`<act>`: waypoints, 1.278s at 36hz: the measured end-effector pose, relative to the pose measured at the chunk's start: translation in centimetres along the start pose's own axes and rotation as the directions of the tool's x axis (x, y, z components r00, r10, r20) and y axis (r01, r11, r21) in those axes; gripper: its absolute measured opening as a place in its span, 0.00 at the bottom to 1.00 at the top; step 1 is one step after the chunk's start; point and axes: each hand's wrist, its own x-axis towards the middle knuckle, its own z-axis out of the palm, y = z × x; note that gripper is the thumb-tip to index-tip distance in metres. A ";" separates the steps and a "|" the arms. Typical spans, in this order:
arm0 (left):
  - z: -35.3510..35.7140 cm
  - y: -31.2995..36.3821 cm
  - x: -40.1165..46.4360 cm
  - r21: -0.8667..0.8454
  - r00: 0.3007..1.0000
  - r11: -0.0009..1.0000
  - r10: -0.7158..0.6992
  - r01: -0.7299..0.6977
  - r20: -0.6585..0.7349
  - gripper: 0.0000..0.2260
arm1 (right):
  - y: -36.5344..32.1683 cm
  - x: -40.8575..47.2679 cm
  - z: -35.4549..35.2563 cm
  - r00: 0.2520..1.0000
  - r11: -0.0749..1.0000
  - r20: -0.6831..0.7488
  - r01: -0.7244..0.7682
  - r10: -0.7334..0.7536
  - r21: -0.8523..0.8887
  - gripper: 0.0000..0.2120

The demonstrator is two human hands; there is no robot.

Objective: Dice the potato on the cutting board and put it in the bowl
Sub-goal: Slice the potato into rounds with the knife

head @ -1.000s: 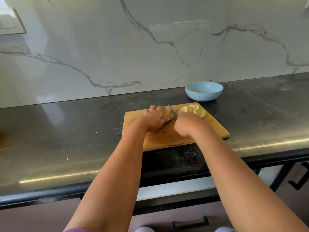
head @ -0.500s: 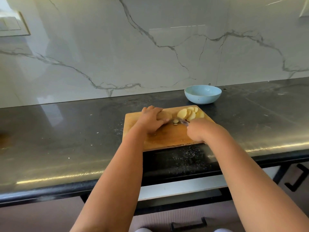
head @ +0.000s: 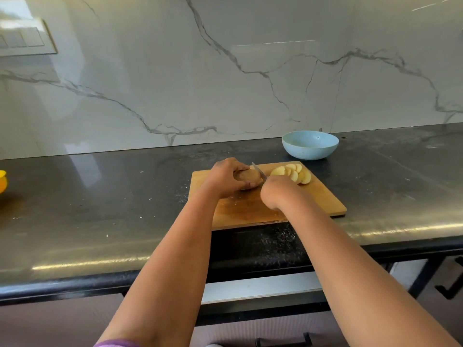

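A wooden cutting board (head: 323, 201) lies on the dark counter. My left hand (head: 225, 177) grips the uncut brown part of the potato (head: 248, 177) on the board. My right hand (head: 275, 192) holds a knife (head: 259, 170), its handle hidden in my fist; the blade stands at the potato's right end. Several pale round potato slices (head: 294, 172) lie fanned out just right of the blade. The light blue bowl (head: 310, 145) sits behind the board, to the right, and looks empty.
The marble wall stands close behind the black counter (head: 100, 196). A yellow-orange object (head: 2, 181) peeks in at the far left edge. The counter's front edge runs below the board, with drawers and black handles (head: 451, 289) underneath.
My right hand swung the knife out toward the slices and has now brought the blade back up against the potato's end. The left hand kept its hold.
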 end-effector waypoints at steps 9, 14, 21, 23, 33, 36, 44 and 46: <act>0.1 -0.9 0.2 -0.073 0.998 0.996 -0.046 0.049 0.032 0.26 | 1.2 -0.5 -0.4 0.992 0.993 0.121 0.047 -0.034 -0.107 0.14; 0.0 -0.8 -0.2 -0.089 0.998 0.995 -0.039 0.043 0.042 0.27 | 3.8 -1.5 -0.1 0.997 0.998 0.077 -0.006 0.010 -0.055 0.09; 0.2 -0.8 -0.6 -0.085 0.999 0.995 -0.049 0.050 0.013 0.27 | 2.8 -1.0 0.5 0.997 0.987 -0.044 -0.049 0.056 0.153 0.13; 0.2 -0.6 -0.7 -0.089 0.999 0.995 -0.037 0.037 -0.002 0.26 | 2.3 -0.9 0.9 0.999 0.988 -0.027 -0.039 0.044 0.148 0.15; 0.4 -1.0 -0.2 -0.108 0.998 0.993 -0.055 0.055 0.007 0.27 | 2.3 0.1 1.6 0.988 0.966 -0.149 0.014 0.026 0.257 0.13; 0.4 -1.1 -0.1 -0.107 0.999 0.993 -0.052 0.052 0.007 0.27 | 2.3 -0.1 1.8 0.988 0.969 -0.152 0.038 0.000 0.243 0.12; 0.7 -1.0 0.4 -0.100 0.999 0.994 -0.046 0.044 -0.019 0.26 | 1.2 0.4 1.3 0.997 0.987 -0.080 -0.006 0.020 0.163 0.20; 0.5 -0.9 0.4 -0.102 0.999 0.994 -0.047 0.044 -0.024 0.26 | 0.7 0.7 1.1 0.997 0.991 -0.075 0.006 0.004 0.133 0.20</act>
